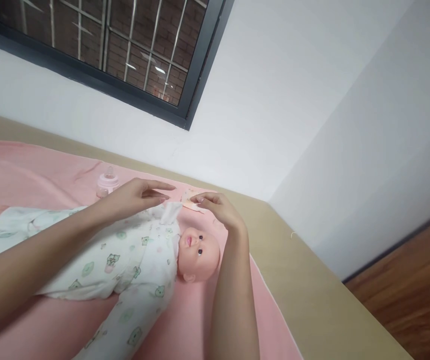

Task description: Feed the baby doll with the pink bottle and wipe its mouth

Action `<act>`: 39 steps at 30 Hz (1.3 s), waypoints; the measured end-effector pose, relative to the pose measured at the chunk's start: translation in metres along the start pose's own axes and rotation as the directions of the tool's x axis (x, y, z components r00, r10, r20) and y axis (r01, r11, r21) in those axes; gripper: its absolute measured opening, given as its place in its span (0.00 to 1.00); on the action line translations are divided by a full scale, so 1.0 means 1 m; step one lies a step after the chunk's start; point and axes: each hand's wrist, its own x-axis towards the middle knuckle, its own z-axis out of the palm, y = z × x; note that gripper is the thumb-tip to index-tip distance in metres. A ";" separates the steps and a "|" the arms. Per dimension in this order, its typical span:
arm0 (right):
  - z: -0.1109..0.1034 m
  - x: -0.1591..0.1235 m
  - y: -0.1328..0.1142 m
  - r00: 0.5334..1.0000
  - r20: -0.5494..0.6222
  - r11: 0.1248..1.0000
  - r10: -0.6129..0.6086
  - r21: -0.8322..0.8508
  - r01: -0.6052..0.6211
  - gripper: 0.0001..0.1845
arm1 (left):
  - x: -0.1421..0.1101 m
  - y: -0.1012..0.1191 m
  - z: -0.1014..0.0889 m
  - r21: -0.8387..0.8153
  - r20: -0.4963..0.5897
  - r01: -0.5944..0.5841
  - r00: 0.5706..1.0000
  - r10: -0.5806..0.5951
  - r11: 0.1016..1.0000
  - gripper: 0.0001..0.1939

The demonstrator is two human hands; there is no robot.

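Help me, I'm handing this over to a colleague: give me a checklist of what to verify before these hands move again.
1. Doll lying on the pink cloth: ok.
2. Doll's head uncovered: ok, with the right arm beside it.
3. Left hand free: ok, its thumb and fingers are apart and no object shows between them.
4. Right hand gripping the small peach-coloured item: cannot tell; its fingertips are at it.
5. Bottle not touching the left arm: cannot tell; they meet in this view.
6. Cloth smooth: not ok, creases show near the bottle.
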 end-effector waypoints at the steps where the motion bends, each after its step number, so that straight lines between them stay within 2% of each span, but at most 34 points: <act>1: 0.000 0.000 0.002 1.000 -0.011 1.000 0.007 0.001 -0.007 0.12 | 0.001 -0.003 0.000 -0.012 0.004 0.009 1.000 -0.008 1.000 0.26; 4: 0.000 0.003 0.007 0.999 0.015 0.999 0.030 -0.038 -0.029 0.12 | 0.004 -0.008 -0.001 -0.010 0.012 0.043 0.999 -0.043 0.999 0.26; 8: -0.004 0.006 0.018 0.988 0.096 0.984 0.125 -0.141 -0.111 0.12 | 0.006 -0.007 -0.004 0.031 0.010 0.108 0.994 -0.108 0.994 0.27; 11: -0.012 0.008 0.036 0.972 0.057 0.965 0.227 -0.148 -0.217 0.12 | 0.005 -0.007 -0.013 0.081 -0.041 0.132 0.991 -0.129 0.988 0.26; 14: -0.018 0.009 0.063 0.953 0.013 0.953 0.304 -0.005 -0.304 0.14 | 0.003 -0.012 -0.029 0.133 -0.166 0.154 0.977 -0.131 0.979 0.26; 19: -0.012 0.010 0.104 0.939 0.047 0.891 0.341 0.303 -0.339 0.23 | 0.002 -0.025 -0.060 0.111 -0.311 0.300 0.916 -0.253 0.948 0.26; 24: -0.002 0.013 0.123 0.924 0.070 0.855 0.377 0.356 -0.376 0.23 | 0.003 -0.042 -0.084 0.139 -0.374 0.379 0.876 -0.306 0.915 0.26; 27: 0.004 0.013 0.126 0.909 0.074 0.838 0.409 0.365 -0.407 0.21 | 0.003 -0.060 -0.098 0.102 -0.441 0.421 0.831 -0.338 0.901 0.25; 30: 0.011 0.008 0.120 0.903 0.049 0.849 0.426 0.324 -0.418 0.18 | 0.003 -0.080 -0.110 0.001 -0.443 0.449 0.801 -0.402 0.894 0.26; 35: 0.017 -0.003 0.104 0.919 0.037 0.866 0.392 0.322 -0.382 0.19 | 0.005 -0.101 -0.118 -0.034 -0.421 0.449 0.804 -0.421 0.893 0.28; 39: 0.015 -0.006 0.103 0.899 -0.017 0.828 0.438 0.399 -0.395 0.19 | 0.006 -0.106 -0.118 -0.045 -0.426 0.466 0.791 -0.439 0.884 0.30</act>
